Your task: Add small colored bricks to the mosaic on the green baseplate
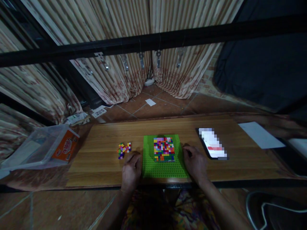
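Observation:
A green studded baseplate (149, 166) lies flat on the wooden table, between my two hands. On its upper middle sits a dense square of small multicoloured building bricks (163, 148); bare studs surround it. My left hand (131, 168) rests on the table by the plate's left edge, fingers curled in, with nothing visible in them. Just beyond that hand lies a small pile of loose coloured bricks (124, 149). By the right edge of the plate, my right hand (195, 160) is also closed, its thumb and fingers bent together around a dark gap.
A phone (213, 143) with a lit, blurred screen lies on the table (103, 172) to the right. White paper (261, 134) overlaps the right end. At the left stands a clear plastic bin (40, 143) with an orange label. A dark bar (153, 43) crosses before the curtains.

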`<action>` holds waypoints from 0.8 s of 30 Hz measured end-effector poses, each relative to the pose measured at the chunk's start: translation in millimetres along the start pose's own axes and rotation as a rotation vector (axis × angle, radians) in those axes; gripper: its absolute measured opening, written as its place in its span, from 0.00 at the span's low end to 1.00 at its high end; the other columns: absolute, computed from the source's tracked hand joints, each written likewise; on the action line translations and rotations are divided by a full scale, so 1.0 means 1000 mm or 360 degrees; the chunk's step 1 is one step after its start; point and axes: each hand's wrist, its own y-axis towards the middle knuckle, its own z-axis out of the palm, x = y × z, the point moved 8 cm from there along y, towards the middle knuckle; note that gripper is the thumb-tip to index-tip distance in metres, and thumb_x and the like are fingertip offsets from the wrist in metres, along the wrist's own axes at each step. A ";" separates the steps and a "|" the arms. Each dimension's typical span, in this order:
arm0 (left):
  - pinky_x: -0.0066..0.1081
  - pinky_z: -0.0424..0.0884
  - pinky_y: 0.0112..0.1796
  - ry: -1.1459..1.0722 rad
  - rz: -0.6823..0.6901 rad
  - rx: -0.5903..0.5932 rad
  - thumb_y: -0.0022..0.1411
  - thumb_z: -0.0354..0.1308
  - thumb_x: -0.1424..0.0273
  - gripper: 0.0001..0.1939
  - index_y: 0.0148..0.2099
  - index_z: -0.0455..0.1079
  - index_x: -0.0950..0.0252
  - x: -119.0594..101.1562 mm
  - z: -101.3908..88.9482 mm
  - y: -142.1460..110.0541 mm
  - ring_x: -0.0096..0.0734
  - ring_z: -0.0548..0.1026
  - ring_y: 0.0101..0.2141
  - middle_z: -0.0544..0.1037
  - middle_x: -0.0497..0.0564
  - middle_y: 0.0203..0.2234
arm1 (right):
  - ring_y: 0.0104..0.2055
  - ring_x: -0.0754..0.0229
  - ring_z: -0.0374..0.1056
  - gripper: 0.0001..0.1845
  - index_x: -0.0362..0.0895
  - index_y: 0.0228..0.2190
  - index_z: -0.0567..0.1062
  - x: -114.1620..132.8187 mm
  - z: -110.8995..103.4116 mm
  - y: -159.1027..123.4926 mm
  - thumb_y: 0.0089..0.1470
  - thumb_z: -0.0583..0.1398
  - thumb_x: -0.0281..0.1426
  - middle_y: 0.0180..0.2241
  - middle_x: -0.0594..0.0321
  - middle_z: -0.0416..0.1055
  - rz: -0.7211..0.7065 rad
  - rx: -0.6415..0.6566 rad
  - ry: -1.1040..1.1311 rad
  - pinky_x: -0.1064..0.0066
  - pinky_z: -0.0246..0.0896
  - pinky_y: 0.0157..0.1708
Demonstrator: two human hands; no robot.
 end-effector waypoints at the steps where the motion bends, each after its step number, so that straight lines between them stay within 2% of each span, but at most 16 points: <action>1: 0.29 0.72 0.41 0.0001 0.0009 -0.0002 0.63 0.49 0.73 0.11 0.37 0.73 0.62 -0.001 0.000 0.000 0.32 0.75 0.39 0.77 0.52 0.36 | 0.31 0.60 0.69 0.13 0.45 0.34 0.77 0.000 0.000 0.000 0.56 0.53 0.35 0.36 0.58 0.75 -0.0003 0.0000 0.0005 0.72 0.54 0.27; 11: 0.30 0.72 0.44 0.0047 0.0065 0.0051 0.64 0.47 0.74 0.13 0.42 0.73 0.62 0.002 0.003 -0.003 0.32 0.75 0.41 0.77 0.52 0.38 | 0.30 0.60 0.69 0.13 0.45 0.34 0.77 0.000 0.000 -0.001 0.56 0.53 0.34 0.36 0.58 0.75 -0.0020 -0.0031 -0.0007 0.72 0.54 0.26; 17: 0.34 0.72 0.46 0.0080 -0.0057 0.0057 0.63 0.49 0.74 0.12 0.45 0.71 0.63 0.010 0.004 -0.002 0.36 0.75 0.45 0.77 0.54 0.43 | 0.30 0.60 0.69 0.13 0.45 0.34 0.77 0.000 -0.001 -0.001 0.56 0.53 0.34 0.37 0.58 0.75 -0.0033 -0.0043 -0.0019 0.72 0.54 0.26; 21: 0.33 0.73 0.42 0.0064 -0.0149 0.0099 0.62 0.51 0.73 0.09 0.43 0.71 0.63 0.013 0.005 -0.002 0.35 0.76 0.40 0.78 0.53 0.39 | 0.30 0.60 0.69 0.13 0.45 0.34 0.78 0.001 -0.002 -0.001 0.56 0.53 0.34 0.36 0.58 0.75 -0.0054 -0.0059 -0.0018 0.73 0.54 0.27; 24: 0.33 0.72 0.42 0.0049 -0.0143 0.0120 0.62 0.51 0.73 0.08 0.41 0.71 0.62 0.010 0.007 -0.002 0.34 0.75 0.39 0.77 0.51 0.37 | 0.29 0.61 0.69 0.14 0.45 0.35 0.78 -0.001 -0.002 -0.001 0.56 0.53 0.35 0.36 0.58 0.75 -0.0047 -0.0061 -0.0016 0.73 0.53 0.25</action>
